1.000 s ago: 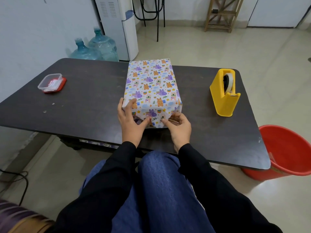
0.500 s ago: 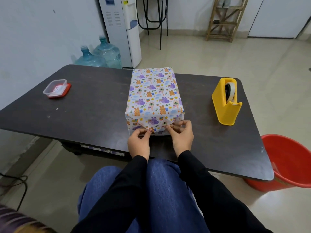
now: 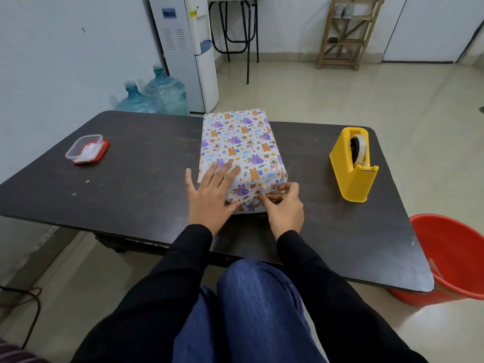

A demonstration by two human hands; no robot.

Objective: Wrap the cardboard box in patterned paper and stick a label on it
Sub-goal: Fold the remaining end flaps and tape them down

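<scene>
The box [image 3: 239, 148] lies lengthwise in the middle of the dark table [image 3: 146, 179], covered in white paper printed with orange and purple animals. My left hand [image 3: 209, 197] lies flat with spread fingers on the near left corner of its top. My right hand [image 3: 284, 209] pinches the folded paper flap at the box's near end, thumb and forefinger curled on the fold. The near end face is mostly hidden behind both hands.
A yellow tape dispenser [image 3: 353, 166] stands right of the box. A small clear container with a red lid [image 3: 87, 149] sits at the table's left. A red bucket [image 3: 453, 258] stands on the floor at the right; water bottles [image 3: 154, 95] behind the table.
My left hand let go of the near-end flap and moved up onto the top of the box, fingers spread. My right hand stays pinching the flap. The camera view tilted slightly.
</scene>
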